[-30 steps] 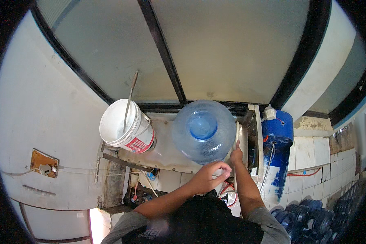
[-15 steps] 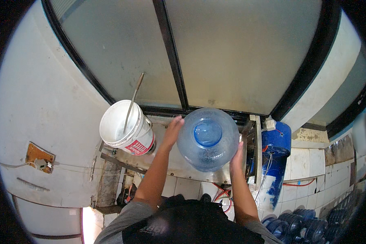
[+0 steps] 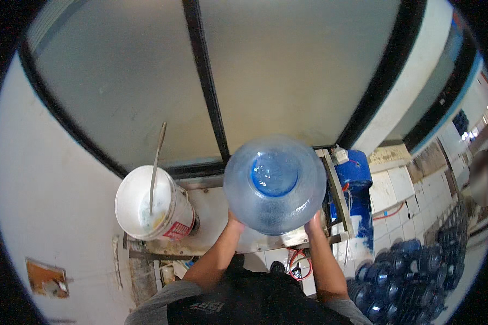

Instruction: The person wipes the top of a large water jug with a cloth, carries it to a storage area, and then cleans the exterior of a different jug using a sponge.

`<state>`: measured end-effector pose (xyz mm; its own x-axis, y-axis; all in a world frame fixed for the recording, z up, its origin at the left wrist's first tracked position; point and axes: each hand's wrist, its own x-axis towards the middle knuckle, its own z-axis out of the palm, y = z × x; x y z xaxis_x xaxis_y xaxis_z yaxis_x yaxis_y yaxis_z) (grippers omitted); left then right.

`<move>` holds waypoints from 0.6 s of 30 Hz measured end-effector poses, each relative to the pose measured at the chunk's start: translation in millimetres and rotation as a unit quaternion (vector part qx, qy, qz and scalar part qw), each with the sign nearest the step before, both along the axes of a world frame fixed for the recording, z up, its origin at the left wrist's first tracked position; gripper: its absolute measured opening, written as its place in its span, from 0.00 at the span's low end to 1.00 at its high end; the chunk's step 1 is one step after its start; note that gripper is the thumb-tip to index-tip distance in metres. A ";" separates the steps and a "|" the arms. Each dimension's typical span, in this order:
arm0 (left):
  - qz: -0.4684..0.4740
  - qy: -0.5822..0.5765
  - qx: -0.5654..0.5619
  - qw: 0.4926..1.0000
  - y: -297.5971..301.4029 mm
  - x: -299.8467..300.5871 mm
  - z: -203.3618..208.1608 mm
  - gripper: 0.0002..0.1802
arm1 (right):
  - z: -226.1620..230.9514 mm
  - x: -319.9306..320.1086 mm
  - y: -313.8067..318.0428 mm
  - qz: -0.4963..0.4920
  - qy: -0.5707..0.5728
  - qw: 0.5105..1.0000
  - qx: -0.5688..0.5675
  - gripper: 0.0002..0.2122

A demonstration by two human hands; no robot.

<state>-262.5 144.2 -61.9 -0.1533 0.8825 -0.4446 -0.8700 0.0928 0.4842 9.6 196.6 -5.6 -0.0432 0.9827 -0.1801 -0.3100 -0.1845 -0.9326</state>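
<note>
A large clear-blue water jug (image 3: 275, 208) is between my two hands above a metal-topped bench (image 3: 211, 203). One round end, with a darker blue circle in its middle, faces up at me. My left hand (image 3: 235, 223) is pressed to the jug's lower left side, and my right hand (image 3: 313, 224) grips its lower right side. Most of the fingers on both hands are hidden behind the jug. To the left on the bench stands a white bucket (image 3: 174, 215) with a red label. A long thin handle (image 3: 158, 157) leans out of it, and some liquid shows inside.
Frosted glass panels (image 3: 287, 70) in black frames rise behind the bench. A blue drum (image 3: 354, 173) stands just right of it. Many blue water jugs (image 3: 406, 271) crowd the floor at lower right. A red hose (image 3: 301, 264) loops on the tiles below.
My left hand has moved down from the jug's upper left to its lower left side, and my right hand lower too. The jug looks larger and nearer. The view has shifted.
</note>
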 end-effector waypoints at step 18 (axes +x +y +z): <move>-0.335 0.052 0.134 0.931 -37.9 28.0 67.6 0.35 | 99.2 1.8 -187.0 -0.287 -0.273 0.918 -0.032 0.30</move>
